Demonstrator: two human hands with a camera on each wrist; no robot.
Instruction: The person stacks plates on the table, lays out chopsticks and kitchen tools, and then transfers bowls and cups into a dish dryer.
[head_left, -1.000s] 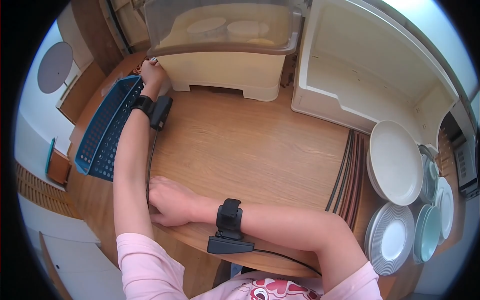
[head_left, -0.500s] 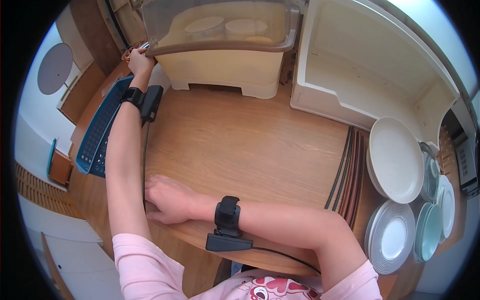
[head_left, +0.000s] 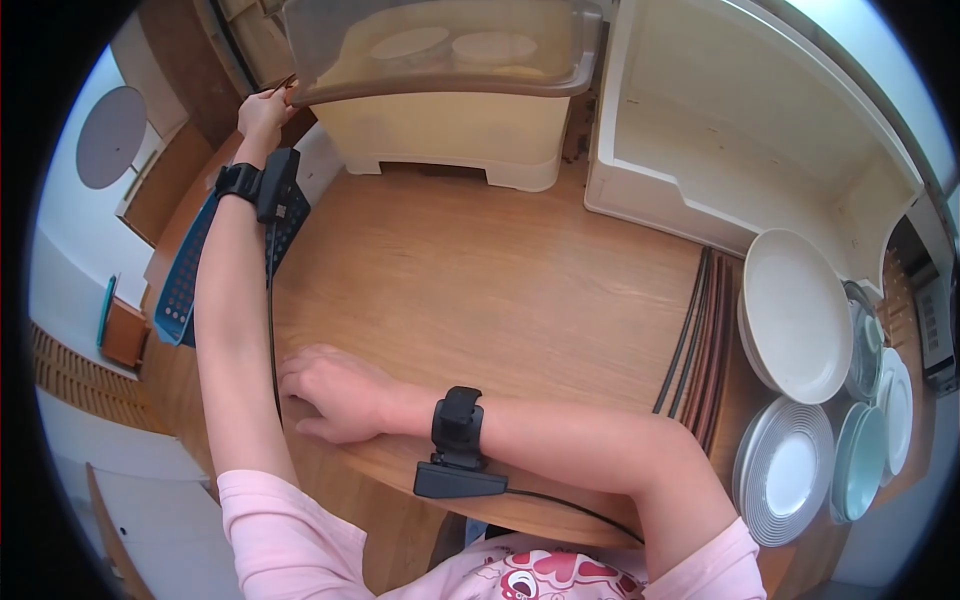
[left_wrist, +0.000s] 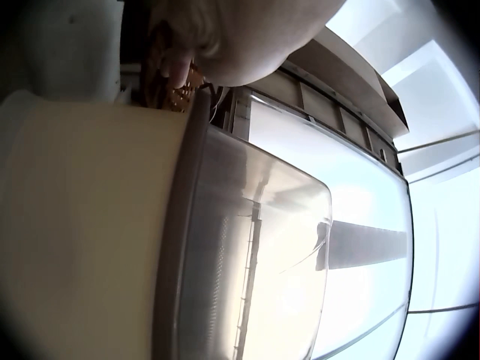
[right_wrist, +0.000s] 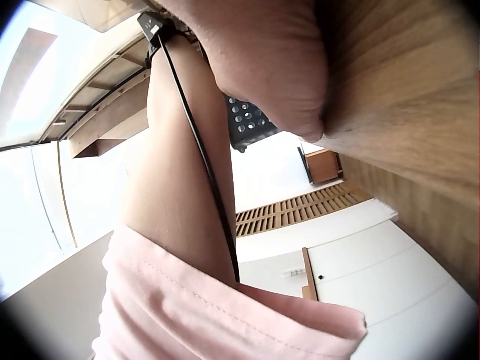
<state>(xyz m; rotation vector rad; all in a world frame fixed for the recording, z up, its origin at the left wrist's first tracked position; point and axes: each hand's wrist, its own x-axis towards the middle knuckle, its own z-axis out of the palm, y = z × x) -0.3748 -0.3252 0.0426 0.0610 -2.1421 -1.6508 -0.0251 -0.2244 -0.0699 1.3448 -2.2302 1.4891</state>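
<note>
My left hand (head_left: 262, 108) is raised at the left corner of a cream dish drainer (head_left: 450, 135) with a clear lid (head_left: 440, 50). It pinches a thin brown object (head_left: 283, 86) against the lid's corner. In the left wrist view the fingertips (left_wrist: 176, 67) sit by the lid's rim (left_wrist: 195, 187) next to something orange-brown (left_wrist: 184, 94). Bowls show dimly under the lid. My right hand (head_left: 330, 395) rests on the wooden table (head_left: 500, 290) near its front edge, fingers loosely curled, holding nothing.
A blue perforated basket (head_left: 185, 275) lies tilted at the table's left edge under my left arm. A white open shelf unit (head_left: 740, 150) stands at the back right. Stacked plates (head_left: 795, 315) and a ribbed plate (head_left: 785, 470) sit at the right, beside dark rods (head_left: 695, 345).
My left hand has risen from the drainer's lower left corner to the lid's corner, moving up and left. The right hand has stayed on the table.
</note>
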